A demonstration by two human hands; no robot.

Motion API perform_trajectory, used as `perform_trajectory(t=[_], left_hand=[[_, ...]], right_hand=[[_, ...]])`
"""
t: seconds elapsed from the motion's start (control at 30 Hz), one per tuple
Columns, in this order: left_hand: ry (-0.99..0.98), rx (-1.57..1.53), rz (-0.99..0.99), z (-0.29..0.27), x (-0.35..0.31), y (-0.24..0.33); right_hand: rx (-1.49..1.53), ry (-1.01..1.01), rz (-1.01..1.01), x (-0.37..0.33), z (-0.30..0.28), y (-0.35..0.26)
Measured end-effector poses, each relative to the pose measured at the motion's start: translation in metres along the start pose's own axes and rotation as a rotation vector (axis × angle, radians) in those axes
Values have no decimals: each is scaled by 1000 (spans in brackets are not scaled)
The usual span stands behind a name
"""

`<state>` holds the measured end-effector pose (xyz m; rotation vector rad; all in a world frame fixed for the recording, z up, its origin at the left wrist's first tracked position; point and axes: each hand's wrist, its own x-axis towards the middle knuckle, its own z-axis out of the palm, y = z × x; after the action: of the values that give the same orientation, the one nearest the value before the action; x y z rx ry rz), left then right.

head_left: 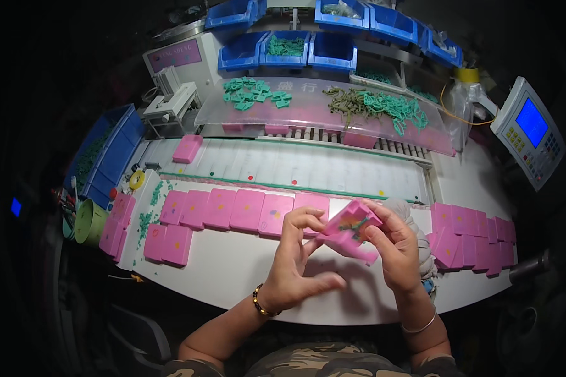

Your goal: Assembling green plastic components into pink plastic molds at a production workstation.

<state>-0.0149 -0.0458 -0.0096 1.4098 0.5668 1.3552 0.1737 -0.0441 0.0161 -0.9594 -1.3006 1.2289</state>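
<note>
A pink rubber mold (352, 234), folded open and blurred at its lower flap, is held tilted above the white table. Small green and yellowish bits show inside it. My right hand (393, 245) pinches its right side between thumb and fingers. At its left edge, the curled fingers of my left hand (295, 257) bear against it, while the left thumb sticks out away from it. Part of the left fingers is hidden behind the mold. Just beyond my hands lies a row of closed pink molds (246, 209).
More pink molds (471, 235) lie at the right, near grey cloth (410, 229). Green pieces (251, 93) sit on a clear cover; blue bins (332, 51) hang behind. A control panel (532, 129) stands right, a blue crate (110, 154) and a green cup (91, 223) left.
</note>
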Motion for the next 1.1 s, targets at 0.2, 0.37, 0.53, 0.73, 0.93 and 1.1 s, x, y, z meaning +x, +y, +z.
perform_trajectory(t=[0.2,0.37,0.53,0.73,0.93,1.1], left_hand=[[4,-608,-521,3,-9,-5],[134,-712,-709,7,1,0],[111,-721,-682,-10,1,-13],[227,-687,-674,-10,7,-6],[307,-661,-645,-7,4,-15],[278,-763,-581,-8,0,-25]], right_hand=[[-55,-246,96,-4,-3,-9],[-416,-359,-190,-1,3,-8],[-625,-304,-308,-13,22,-4],[-903,-256,-410,-9,19,-16],[-1001,-129,-645,-6,25,-13],[-856,-130,-545,-3,31,-8]])
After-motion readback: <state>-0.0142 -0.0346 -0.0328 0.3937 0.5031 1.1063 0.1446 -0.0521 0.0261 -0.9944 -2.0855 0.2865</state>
